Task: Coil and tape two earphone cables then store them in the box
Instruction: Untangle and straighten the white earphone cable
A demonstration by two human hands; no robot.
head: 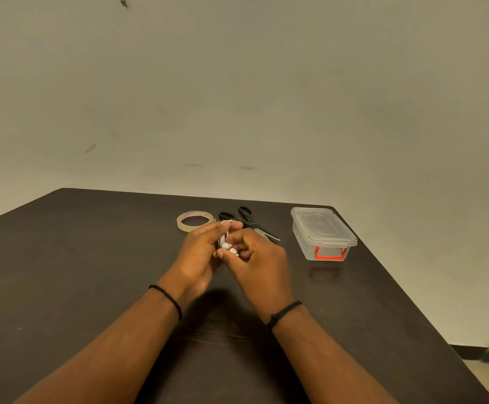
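Both hands up over the middle of the dark brown wooden table [91,272], close together and touching at the fingertips. Left hand [201,252] wrapped around a small white earphone cable bundle [226,243], fingers extended along its far side, thumb tucked near. Right hand [252,258] curled in from the other side, thumb and forefinger pinching at the white earbuds poking out between the 2 palms. A loop of pale cable just visible over the top of the left fingers. A speck of yellow at the lower edge of the bundle, too small to identify. Thin black bands on both wrists.

Behind the hands, lying flat on the table: a roll of clear adhesive tape [195,220] with a pale core, just left of a pair of black-handled scissors [244,220], handles toward the far edge, blades pointing right and partly hidden by the right hand's knuckles. Tape and scissors just beside each other; cannot tell whether touching.

Off to the right, well apart from the hands, a clear rectangular plastic box with a red clip handle [323,233], lid on, sitting near the table's right edge. Contents hard to make out through the cloudy plastic. Only 1 cable bundle in sight, held in the hands above the tabletop. Plain beige wall behind.
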